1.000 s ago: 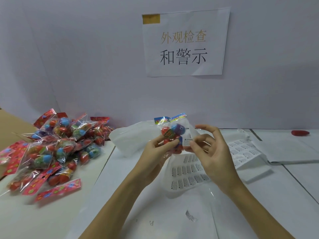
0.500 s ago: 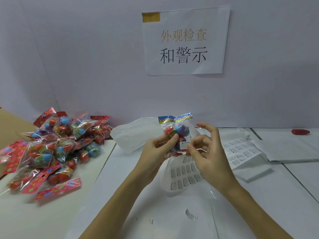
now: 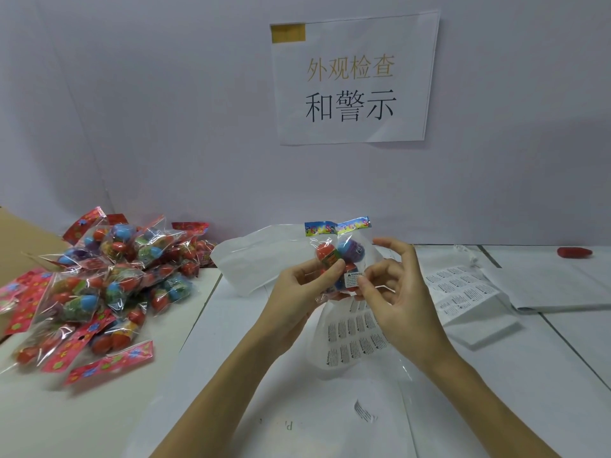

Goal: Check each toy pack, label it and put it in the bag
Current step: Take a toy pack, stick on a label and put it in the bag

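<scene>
Head view: at the centre, the left hand [image 3: 299,292] grips a clear plastic toy pack of red and blue balls [image 3: 337,256] above the white table [image 3: 231,375]. The right hand [image 3: 395,292] presses a small white warning label [image 3: 352,280] onto it with thumb and forefinger. At 9 o'clock lies a heap of red-topped toy packs [image 3: 99,276]; at 3 o'clock, a white label sheet [image 3: 463,292].

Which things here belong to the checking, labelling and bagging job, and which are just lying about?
In the job:
toy pack held by left hand
warning label under right hand
label sheet
pile of toy packs
white bag

Lying about:
wall sign
red object
</scene>
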